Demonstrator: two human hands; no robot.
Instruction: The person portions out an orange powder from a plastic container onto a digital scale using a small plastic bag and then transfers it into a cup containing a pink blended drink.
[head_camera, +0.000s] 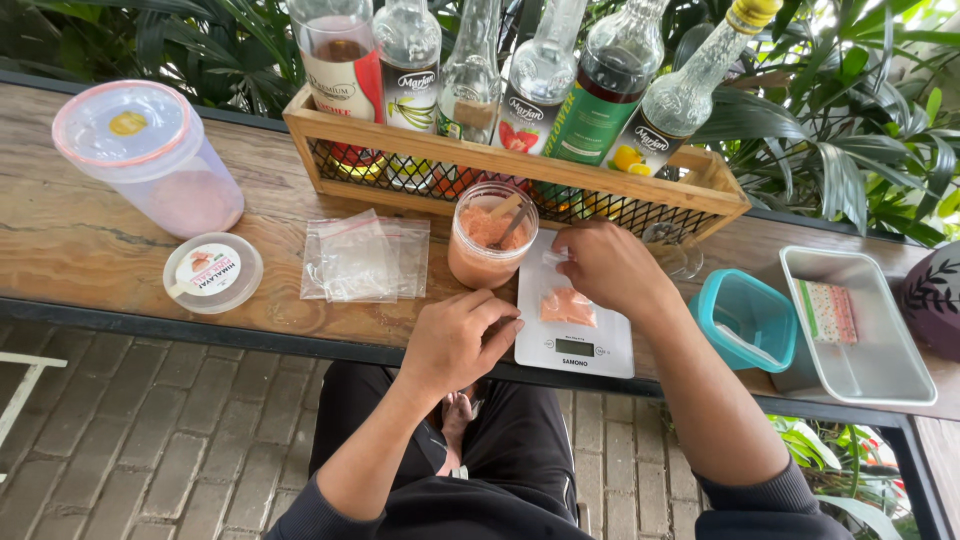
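**Hands at the kitchen scale**

The right hand (607, 265) pinches the top of a small clear bag of pink powder (568, 306) lying on the white scale (600, 350) on the tabletop (90, 240). The left hand (458, 340) is loosely curled, holding nothing visible, touching the scale's edge. An open jar (490, 237) stands just beyond these fingers.

Under your right grip (607, 266) a small clear bag of pink powder (567, 306) lies on the white scale (574, 345); its grey screen (575, 348) sits just below. Left of your left grip (458, 338) lie empty clear zip bags (364, 259) — further left, a round lid with a pink-and-white label (211, 270). Above both grips, bottle labels (524, 122) — red, white, green.
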